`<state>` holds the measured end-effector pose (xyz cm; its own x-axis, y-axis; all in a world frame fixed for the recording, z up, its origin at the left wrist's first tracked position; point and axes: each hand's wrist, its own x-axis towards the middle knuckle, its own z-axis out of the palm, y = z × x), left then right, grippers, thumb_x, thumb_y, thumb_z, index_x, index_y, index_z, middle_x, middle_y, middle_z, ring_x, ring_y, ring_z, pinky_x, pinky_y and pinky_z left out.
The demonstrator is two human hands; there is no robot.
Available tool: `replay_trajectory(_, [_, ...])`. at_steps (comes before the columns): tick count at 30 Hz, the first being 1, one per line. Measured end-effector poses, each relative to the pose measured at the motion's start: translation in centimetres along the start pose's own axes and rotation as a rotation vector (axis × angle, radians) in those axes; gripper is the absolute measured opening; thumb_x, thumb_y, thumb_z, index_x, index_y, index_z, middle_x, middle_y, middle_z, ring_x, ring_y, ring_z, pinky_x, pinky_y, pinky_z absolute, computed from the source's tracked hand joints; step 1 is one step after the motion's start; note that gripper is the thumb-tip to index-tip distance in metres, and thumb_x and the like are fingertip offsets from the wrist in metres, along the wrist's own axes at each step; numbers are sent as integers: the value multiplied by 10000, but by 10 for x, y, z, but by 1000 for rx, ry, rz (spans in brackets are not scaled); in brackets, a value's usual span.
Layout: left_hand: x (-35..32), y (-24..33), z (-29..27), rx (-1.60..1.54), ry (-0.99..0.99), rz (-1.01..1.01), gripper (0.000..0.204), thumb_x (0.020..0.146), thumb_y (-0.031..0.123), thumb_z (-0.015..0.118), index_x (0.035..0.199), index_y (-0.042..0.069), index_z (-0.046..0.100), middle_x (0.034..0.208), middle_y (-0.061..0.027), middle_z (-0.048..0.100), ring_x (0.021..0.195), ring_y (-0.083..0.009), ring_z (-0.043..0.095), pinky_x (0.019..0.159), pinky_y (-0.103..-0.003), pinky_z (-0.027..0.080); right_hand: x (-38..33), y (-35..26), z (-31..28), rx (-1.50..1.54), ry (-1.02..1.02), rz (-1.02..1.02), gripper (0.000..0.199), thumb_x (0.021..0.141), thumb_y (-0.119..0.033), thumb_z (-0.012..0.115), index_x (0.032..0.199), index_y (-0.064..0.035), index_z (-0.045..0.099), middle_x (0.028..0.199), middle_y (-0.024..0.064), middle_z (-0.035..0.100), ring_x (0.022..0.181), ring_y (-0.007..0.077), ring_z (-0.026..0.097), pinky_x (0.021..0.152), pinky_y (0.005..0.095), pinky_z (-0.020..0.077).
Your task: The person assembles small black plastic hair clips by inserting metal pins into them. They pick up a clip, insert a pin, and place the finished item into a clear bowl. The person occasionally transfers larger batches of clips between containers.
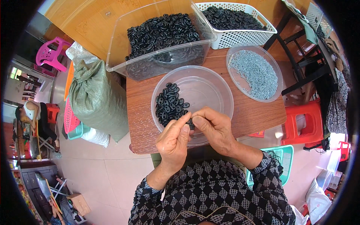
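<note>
My left hand (pixel 173 141) and my right hand (pixel 214 129) meet over the near side of a round clear plastic tub (pixel 206 92). Between their fingertips is a small black oval plastic piece (pixel 190 124), partly covered by the fingers. The right thumb and forefinger pinch together at its top; whether they hold a screw there is too small to tell. Loose black oval pieces with two holes (pixel 170 103) lie heaped along the tub's left side. To the right, a shallow clear dish (pixel 237 83) carries a spread of small silvery screws (pixel 257 75).
Behind the tub stand a large clear bin (pixel 111 56) and a white perforated basket (pixel 243 40), both filled with black pieces. A tied green sack (pixel 99 101) flanks the wooden table (pixel 140 123). Red stool (pixel 305 123) and green basket (pixel 287 165) are at right. Another person (pixel 35 114) sits far left.
</note>
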<state>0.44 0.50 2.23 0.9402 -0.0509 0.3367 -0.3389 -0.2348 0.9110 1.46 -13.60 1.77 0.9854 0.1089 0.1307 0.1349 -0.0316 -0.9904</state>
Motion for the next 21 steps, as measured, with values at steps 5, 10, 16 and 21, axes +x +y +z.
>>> replay_trajectory(5, [0,-3,0,-5,1,35,238,860,-46,554,1083,-28,634,726,-43,577,586,-74,547,502,-189,441,3,-2,-3,68,-55,94,173,913,-129,542,884,36,586,769,39,559,708,77,509,608,245,444])
replay_trajectory(10, [-1,-4,-1,-59,-8,-17,235,859,-29,568,1083,-22,638,732,-34,579,585,-65,540,499,-177,434,4,-6,-3,187,-64,168,176,912,-131,543,883,36,588,772,27,551,710,65,506,597,246,447])
replay_trajectory(16, [-1,-2,2,-111,9,-87,248,881,-7,559,1123,-14,617,765,-43,576,594,-76,535,516,-196,440,1,-1,-2,-116,-37,-98,169,873,-112,578,957,35,581,803,105,563,726,195,525,649,324,435])
replay_trajectory(21, [-1,-8,1,-149,14,-48,251,888,4,556,1132,-16,612,790,-33,572,607,-69,505,530,-193,435,3,5,-1,-359,-34,-458,326,763,-79,651,1040,53,543,780,126,536,688,276,491,616,368,404])
